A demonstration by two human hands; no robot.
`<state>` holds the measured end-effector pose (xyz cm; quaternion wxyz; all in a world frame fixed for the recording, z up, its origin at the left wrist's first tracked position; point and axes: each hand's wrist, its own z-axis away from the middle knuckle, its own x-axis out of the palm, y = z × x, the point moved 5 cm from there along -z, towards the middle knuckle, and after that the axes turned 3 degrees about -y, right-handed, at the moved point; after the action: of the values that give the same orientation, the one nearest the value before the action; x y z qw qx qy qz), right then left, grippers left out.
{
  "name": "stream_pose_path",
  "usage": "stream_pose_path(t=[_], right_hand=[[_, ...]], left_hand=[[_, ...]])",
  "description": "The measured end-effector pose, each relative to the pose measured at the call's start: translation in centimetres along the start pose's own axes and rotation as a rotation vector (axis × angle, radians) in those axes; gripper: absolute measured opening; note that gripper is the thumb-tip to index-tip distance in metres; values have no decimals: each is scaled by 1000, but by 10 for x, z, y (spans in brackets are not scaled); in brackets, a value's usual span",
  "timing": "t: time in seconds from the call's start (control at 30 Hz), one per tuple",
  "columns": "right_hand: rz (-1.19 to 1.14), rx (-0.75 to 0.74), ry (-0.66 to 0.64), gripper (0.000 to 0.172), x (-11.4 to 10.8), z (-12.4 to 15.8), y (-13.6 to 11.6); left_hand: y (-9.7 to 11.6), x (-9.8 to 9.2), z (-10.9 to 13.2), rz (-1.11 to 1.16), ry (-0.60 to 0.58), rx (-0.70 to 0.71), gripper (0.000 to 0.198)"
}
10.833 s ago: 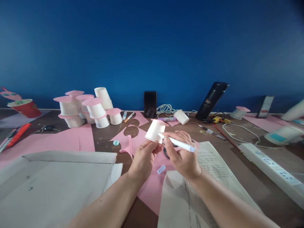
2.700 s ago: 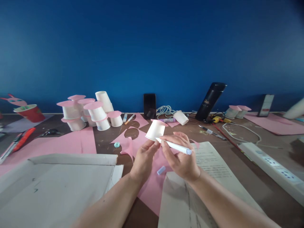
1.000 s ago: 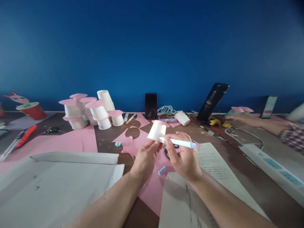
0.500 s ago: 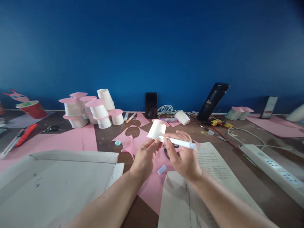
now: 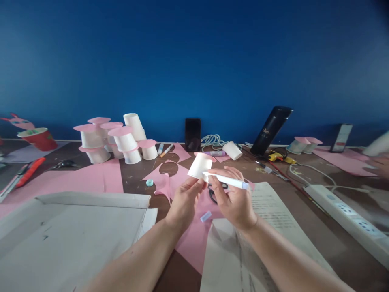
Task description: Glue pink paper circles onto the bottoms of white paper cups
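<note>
My left hand (image 5: 184, 202) is closed on the lower edge of a white paper cup (image 5: 199, 165), held above the table with a pink paper disc (image 5: 209, 157) at its far end. In my right hand (image 5: 234, 198) is a white marker (image 5: 227, 180) with a pale purple end, its tip at the cup's side. Whether the tip touches, and any mark there, I cannot tell. Below my hands lie a pale purple cap (image 5: 206, 216), black-handled scissors (image 5: 213, 194) partly hidden by my right hand, and cut pink paper (image 5: 191, 243).
Stacked white cups with pink discs (image 5: 123, 142) stand at the back left. A flat cardboard piece (image 5: 91, 239) lies front left, a printed sheet (image 5: 273, 211) front right. Further right are a black bottle (image 5: 271, 130), a power strip (image 5: 346, 211) and another person's blurred hand (image 5: 383, 165).
Another person's hand has come into view at the right edge. The view has shifted slightly; my hands, the cup and the marker keep nearly the same pose.
</note>
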<state>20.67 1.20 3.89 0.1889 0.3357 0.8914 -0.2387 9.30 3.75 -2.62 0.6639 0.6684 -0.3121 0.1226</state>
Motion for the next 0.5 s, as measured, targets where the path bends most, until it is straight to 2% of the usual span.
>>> stream_pose_path(t=[0.27,0.5], right_hand=[[-17,-29,-13,19,1,1,-2],[-24,7,-41,13,2,0,-3]], left_hand=[[0,-2,1,-95,7,8,25],[0,-2,1,-61,13,-1,21]])
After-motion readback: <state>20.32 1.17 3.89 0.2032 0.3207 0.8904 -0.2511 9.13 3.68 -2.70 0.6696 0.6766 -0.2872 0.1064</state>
